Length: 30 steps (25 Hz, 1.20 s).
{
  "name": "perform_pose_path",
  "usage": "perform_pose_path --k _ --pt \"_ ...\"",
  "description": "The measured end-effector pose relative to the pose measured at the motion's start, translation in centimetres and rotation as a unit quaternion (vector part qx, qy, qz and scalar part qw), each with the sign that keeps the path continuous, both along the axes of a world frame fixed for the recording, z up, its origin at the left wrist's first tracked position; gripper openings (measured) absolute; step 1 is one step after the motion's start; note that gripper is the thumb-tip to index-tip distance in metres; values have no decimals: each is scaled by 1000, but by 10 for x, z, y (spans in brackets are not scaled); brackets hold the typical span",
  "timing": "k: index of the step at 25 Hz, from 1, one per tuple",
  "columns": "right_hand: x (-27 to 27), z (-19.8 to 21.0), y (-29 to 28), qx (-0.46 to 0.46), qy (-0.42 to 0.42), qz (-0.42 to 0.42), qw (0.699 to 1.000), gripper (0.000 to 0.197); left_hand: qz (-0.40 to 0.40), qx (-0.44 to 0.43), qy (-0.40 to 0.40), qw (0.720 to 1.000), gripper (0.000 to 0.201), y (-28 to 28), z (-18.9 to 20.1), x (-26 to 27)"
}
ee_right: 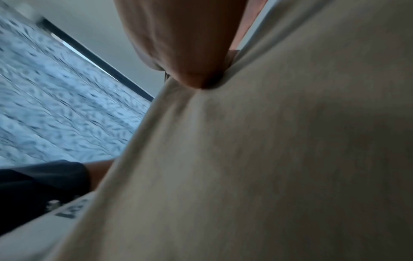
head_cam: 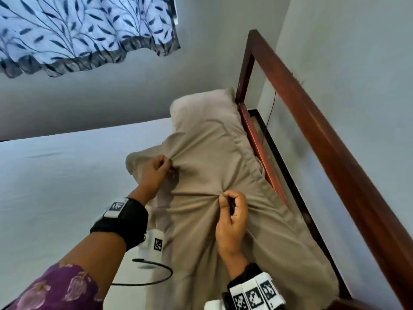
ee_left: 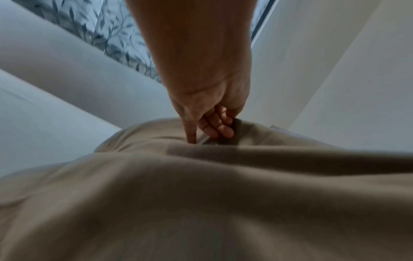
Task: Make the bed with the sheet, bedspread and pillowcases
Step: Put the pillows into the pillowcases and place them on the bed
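Note:
A beige pillowcase (head_cam: 207, 153) covers a pillow at the head of the bed, against the wooden headboard. My left hand (head_cam: 156, 171) pinches a fold of the pillowcase near its left side, and the cloth puckers toward the fingers. My right hand (head_cam: 232, 211) pinches another gather of the same cloth nearer to me. In the left wrist view the fingers (ee_left: 214, 127) curl into the beige fabric (ee_left: 201, 194). The right wrist view shows my thumb (ee_right: 194, 76) pressed into the bunched cloth (ee_right: 268, 159). A white sheet (head_cam: 67, 175) covers the mattress to the left.
The dark red wooden headboard frame (head_cam: 312, 113) runs along the right, close to a pale wall. A leaf-patterned curtain (head_cam: 78, 32) hangs at the upper left. A black cable (head_cam: 152, 280) loops on the sheet under my left wrist.

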State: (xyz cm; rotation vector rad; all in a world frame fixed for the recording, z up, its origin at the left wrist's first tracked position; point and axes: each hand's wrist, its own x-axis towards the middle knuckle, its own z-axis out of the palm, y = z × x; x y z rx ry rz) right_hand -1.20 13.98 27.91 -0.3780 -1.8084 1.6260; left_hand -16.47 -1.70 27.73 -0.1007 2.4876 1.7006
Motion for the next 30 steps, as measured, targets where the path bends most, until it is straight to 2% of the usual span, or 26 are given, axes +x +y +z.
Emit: perform_pose_path --k 3,5,7,10,14,17,20,22,26,28,30 --pt "-8 -48 27 38 -67 -6 997 5 -9 48 -34 998 34 20 -51 -12" --pt "0 -63 41 65 -96 -23 993 6 -21 89 -38 995 31 34 -69 -13" --pt "13 -63 49 86 -106 -39 990 9 -36 126 -23 991 26 44 -69 -11" --pt "33 -60 52 104 -125 -59 985 6 -64 168 16 984 25 59 -48 -9" --pt "49 -71 53 109 -141 -55 983 6 -108 160 48 980 25 89 -31 -8" --pt "54 -106 64 114 -209 -49 970 10 -123 157 -7 980 27 107 -62 -9" --pt "54 -137 73 123 -236 -39 963 14 -74 163 -41 983 27 106 -103 -4" --pt "52 -140 72 119 -211 -64 968 13 -72 172 -45 981 25 102 -111 1" --pt "42 -105 70 85 -128 -86 984 7 -40 230 -26 972 33 100 -86 8" --pt "41 -100 72 118 -136 -87 980 8 -21 250 -18 968 35 103 -83 7" --pt "46 -118 75 146 -191 -85 967 12 -35 244 -15 969 34 111 -92 6"
